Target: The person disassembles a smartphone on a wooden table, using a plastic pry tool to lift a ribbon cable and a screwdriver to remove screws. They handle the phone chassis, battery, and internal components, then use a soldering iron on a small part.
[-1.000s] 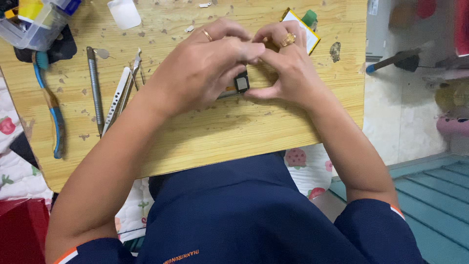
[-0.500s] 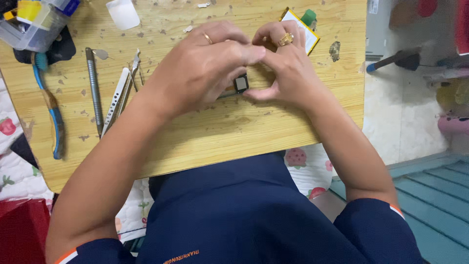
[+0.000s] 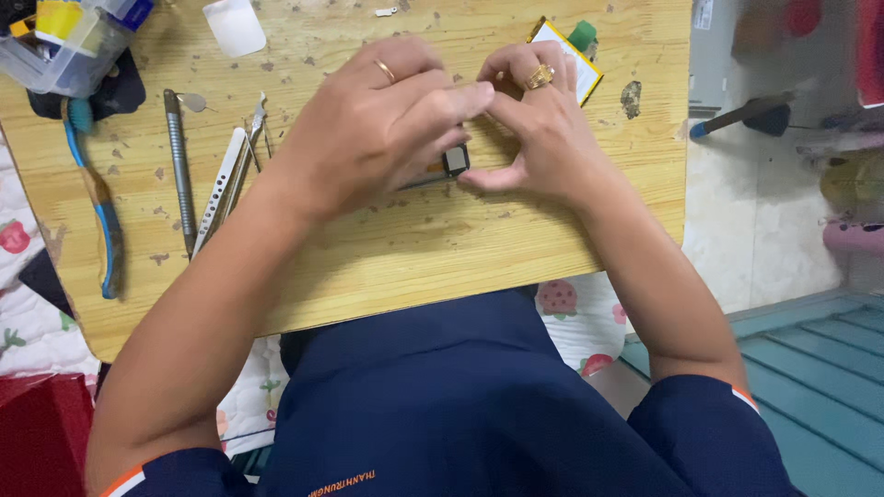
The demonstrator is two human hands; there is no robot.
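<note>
Both hands meet over the middle of a worn wooden board (image 3: 396, 267). My left hand (image 3: 378, 120), with a ring on one finger, curls over a small dark electronic part (image 3: 455, 161) and covers most of it. My right hand (image 3: 534, 129), also ringed, pinches the same part from the right with thumb and fingers. Only a dark square end of the part and a sliver of orange show between the fingers.
Left of the hands lie tweezers (image 3: 226, 179), a grey metal tool (image 3: 178, 166) and a blue-handled toothbrush (image 3: 97, 207). A clear plastic box (image 3: 64, 41) sits at the top left, a white plastic pick (image 3: 235, 26) beside it. A yellow-edged flat pack (image 3: 575, 55) lies behind my right hand.
The hands have barely shifted; the fingers have adjusted slightly around the small part.
</note>
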